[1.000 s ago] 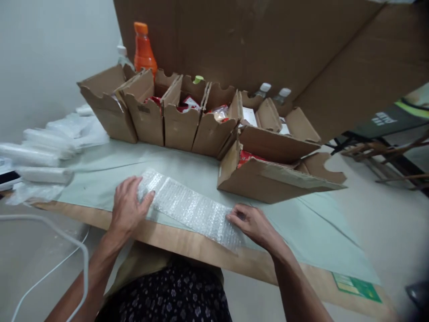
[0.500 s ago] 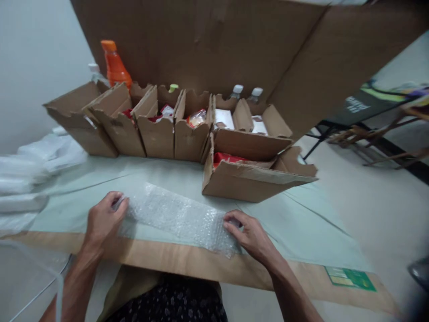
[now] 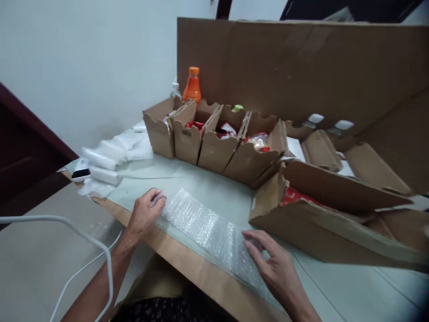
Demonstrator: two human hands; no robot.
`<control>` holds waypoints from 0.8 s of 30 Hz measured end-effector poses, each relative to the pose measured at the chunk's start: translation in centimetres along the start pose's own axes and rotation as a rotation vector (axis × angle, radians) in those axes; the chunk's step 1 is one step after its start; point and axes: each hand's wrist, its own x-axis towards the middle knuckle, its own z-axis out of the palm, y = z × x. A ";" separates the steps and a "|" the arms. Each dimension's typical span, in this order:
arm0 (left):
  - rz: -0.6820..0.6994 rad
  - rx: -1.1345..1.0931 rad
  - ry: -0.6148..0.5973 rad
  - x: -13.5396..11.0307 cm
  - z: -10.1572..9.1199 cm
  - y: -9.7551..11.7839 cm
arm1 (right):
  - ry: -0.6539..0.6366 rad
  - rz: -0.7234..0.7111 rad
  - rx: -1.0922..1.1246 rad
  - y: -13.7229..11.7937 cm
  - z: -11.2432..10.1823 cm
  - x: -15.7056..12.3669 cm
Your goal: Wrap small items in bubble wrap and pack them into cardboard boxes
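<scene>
A strip of clear bubble wrap lies stretched over the pale green table cover, near the front edge. My left hand pinches its left end between thumb and fingers. At the other end, my right hand grips the wrap with thumb and fingertips; the fold inside the grip is partly hidden. Just beyond my right hand stands an open cardboard box holding something red. Farther left, white rolled packets lie in a pile beside a white device with a dark screen.
Open cardboard bins stand in a row behind, holding red packets and white boxes. An orange bottle and several capped bottles rise behind them, before a tall cardboard panel. A white cable loops at lower left.
The view has swung left, bringing the white packets and the device into sight and shifting the bins rightward. Both hands still hold the bubble wrap by its ends.
</scene>
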 end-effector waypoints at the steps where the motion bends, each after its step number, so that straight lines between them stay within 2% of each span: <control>1: 0.000 -0.028 0.005 -0.2 -0.1 0.0 | -0.012 -0.046 0.026 -1.4 0.9 1.2; 3: 0.015 -0.156 -0.055 -1.0 0.3 0.3 | -0.063 -0.112 0.104 -4.5 3.0 3.7; 7: 0.016 -0.594 -0.348 -2.6 2.3 0.4 | -0.331 -0.198 0.308 -9.7 7.5 8.2; 9: -0.038 -0.655 -0.322 -2.7 2.5 -0.3 | -0.409 -0.243 0.344 -11.1 8.9 10.0; 12: -0.160 -0.654 -0.189 -2.4 0.7 -1.9 | -0.327 -0.276 0.306 -12.7 10.2 13.0; 14: -0.211 -0.670 -0.210 -2.5 -1.0 -2.8 | -0.328 -0.371 0.247 -14.1 11.6 15.3; 16: -0.233 -0.666 -0.298 -3.0 -2.4 -3.1 | -0.462 -0.555 0.132 -16.3 14.4 17.7; 19: -0.249 -0.659 -0.462 -4.1 -3.0 -2.8 | -0.736 -0.794 -0.117 -20.1 21.0 20.6; 22: -0.249 -0.645 -0.577 -4.9 -3.5 -2.7 | -0.893 -0.823 -0.316 -23.0 26.7 22.4; 24: -0.271 -0.633 -0.595 -5.1 -4.6 -3.2 | -0.885 -0.799 -0.301 -23.2 27.8 23.0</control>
